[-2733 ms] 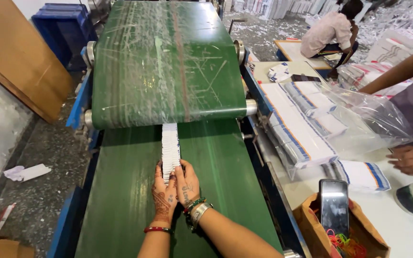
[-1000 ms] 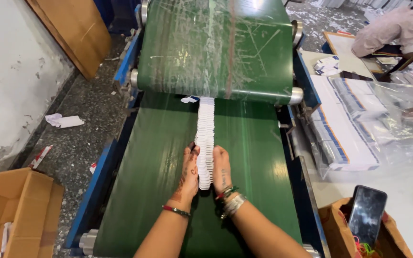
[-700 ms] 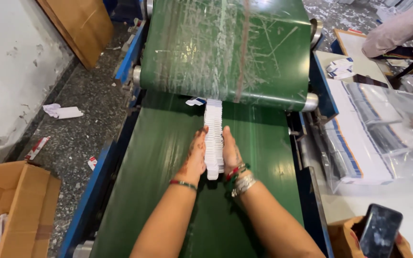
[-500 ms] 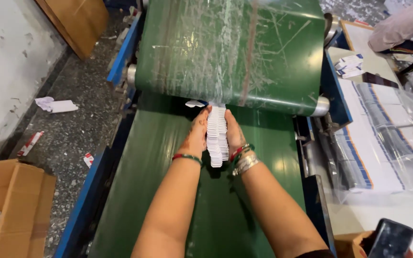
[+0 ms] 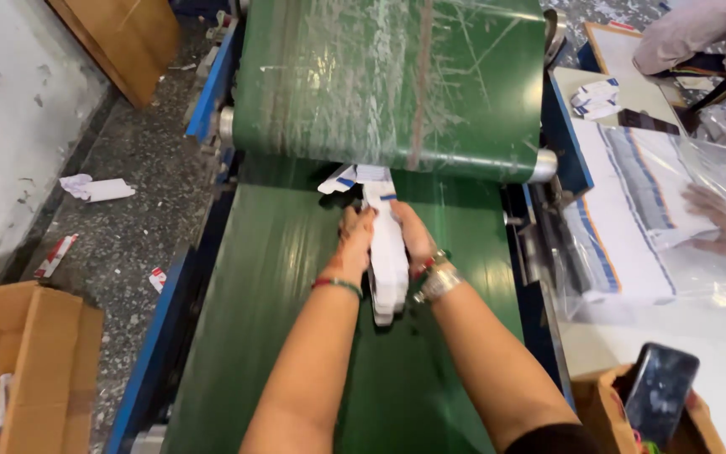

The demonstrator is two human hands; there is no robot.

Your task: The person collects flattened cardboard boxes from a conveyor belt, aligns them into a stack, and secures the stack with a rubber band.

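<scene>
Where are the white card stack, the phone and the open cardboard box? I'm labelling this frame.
white card stack [image 5: 388,269], head view, middle of its top edge.
phone [image 5: 660,395], head view, dark screen.
cardboard box [image 5: 23,324], head view, top flap.

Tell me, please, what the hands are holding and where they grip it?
Both the left hand and right hand clasp a white stack of flat cards by its long sides.
</scene>
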